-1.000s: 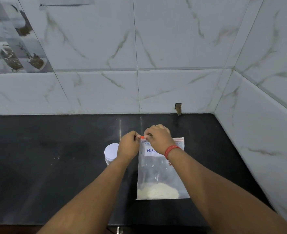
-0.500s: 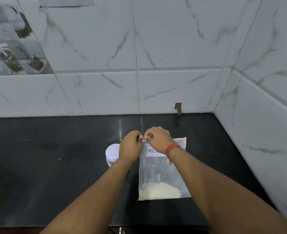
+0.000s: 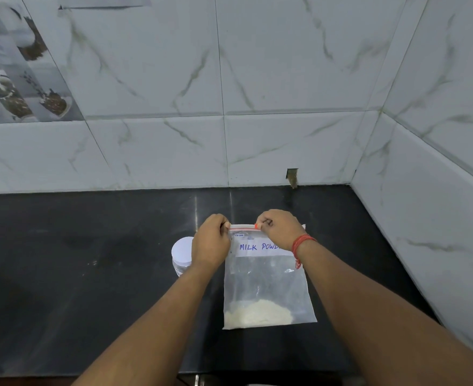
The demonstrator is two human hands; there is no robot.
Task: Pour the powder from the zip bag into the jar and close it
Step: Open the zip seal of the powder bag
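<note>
A clear zip bag [image 3: 267, 285] lies flat on the black counter, labelled "MILK POWD…", with pale powder [image 3: 257, 313] gathered at its near end. My left hand [image 3: 211, 243] pinches the far left corner of the bag's top edge. My right hand [image 3: 281, 228] pinches the orange slider [image 3: 256, 225] on the zip strip, roughly a third of the way along from the left. A small clear jar [image 3: 181, 253] with a white lid stands just left of the bag, partly hidden behind my left wrist.
The black counter [image 3: 90, 260] runs to a marble-tiled wall at the back and another on the right, forming a corner. A small notch [image 3: 292, 176] sits in the back wall at counter level. The counter's front edge lies under my forearms.
My right hand has drawn the orange slider rightwards along the zip, away from my left hand, uncovering more of the label. The left hand keeps its hold on the corner.
</note>
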